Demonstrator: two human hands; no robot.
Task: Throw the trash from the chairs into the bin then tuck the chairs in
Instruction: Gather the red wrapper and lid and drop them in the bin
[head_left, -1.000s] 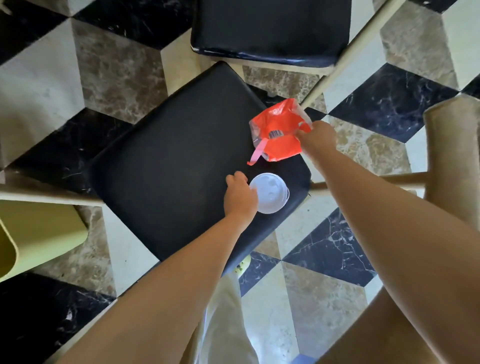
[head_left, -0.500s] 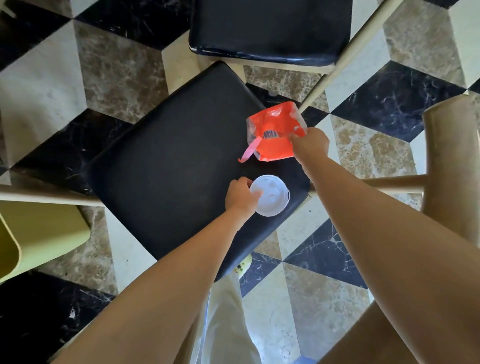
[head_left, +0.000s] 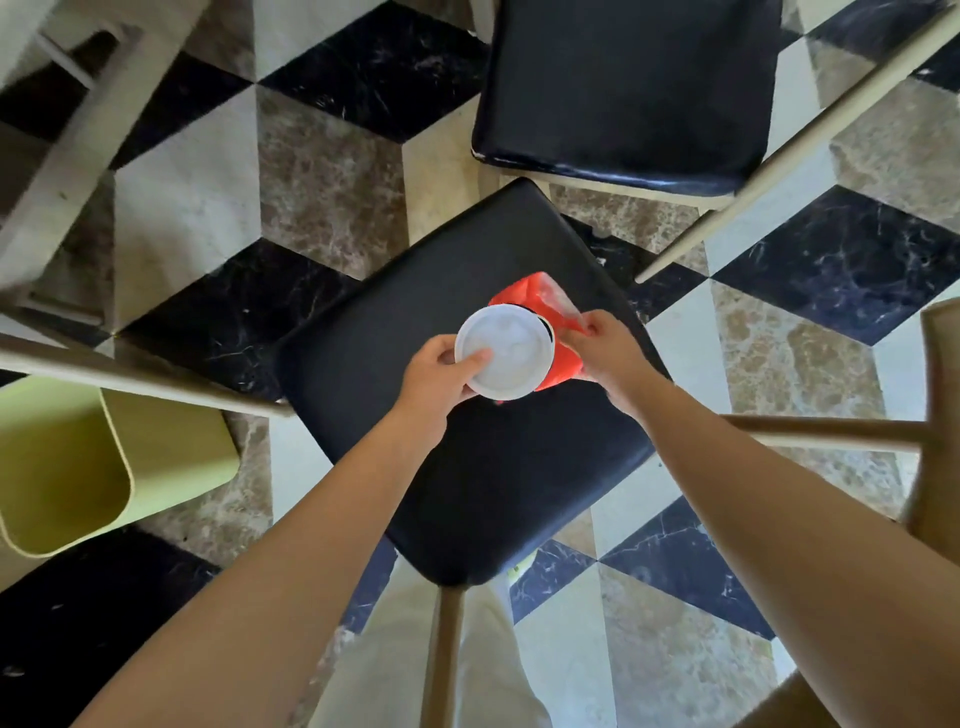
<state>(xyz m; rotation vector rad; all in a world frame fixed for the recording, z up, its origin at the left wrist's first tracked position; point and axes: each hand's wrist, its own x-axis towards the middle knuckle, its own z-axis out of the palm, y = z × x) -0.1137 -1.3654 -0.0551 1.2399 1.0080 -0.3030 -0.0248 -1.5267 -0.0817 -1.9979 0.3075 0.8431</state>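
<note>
My left hand (head_left: 439, 371) grips a round white plastic lid (head_left: 504, 352) by its left rim, lifted above the black seat of the near chair (head_left: 441, 467). Just behind the lid, my right hand (head_left: 605, 353) pinches a crumpled red plastic wrapper (head_left: 540, 299), which the lid partly hides. Both pieces of trash are held over the middle of the seat. A pale green bin (head_left: 67, 467) stands open on the floor at the left, beside the chair.
A second chair with a black seat (head_left: 623, 88) stands just beyond the near one. Beige chair frames and legs (head_left: 810, 431) cross right and left. A tan chair back (head_left: 940, 415) rises at the right edge. The floor is patterned marble tile.
My left hand has picked the white lid up off the seat. My right hand has brought the red wrapper in toward the lid. The view has shifted so the bin shows more.
</note>
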